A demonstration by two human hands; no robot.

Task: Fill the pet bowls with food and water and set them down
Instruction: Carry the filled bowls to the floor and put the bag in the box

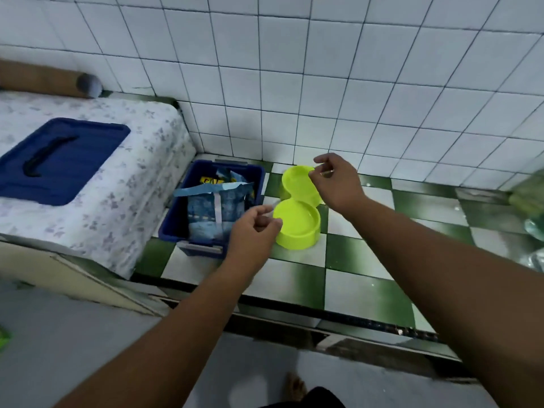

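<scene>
- L hand (253, 231): we hold it knuckles up, fingers curled, pinching the near-left rim of the green double bowl (298, 223).
- R hand (335, 184): back twd camera, thumb + forefinger pinch the bowl's far rim; other fingers loosely bent.
- L forearm (176, 334): bare, runs up from bottom-left, wrist about straight.
- R forearm (441, 260): bare, comes in from lower right, reaching further fwd than the L.
- Our hands sit near each other, not touching.
- Bare foot (295, 387) at bottom edge, blurred.
</scene>
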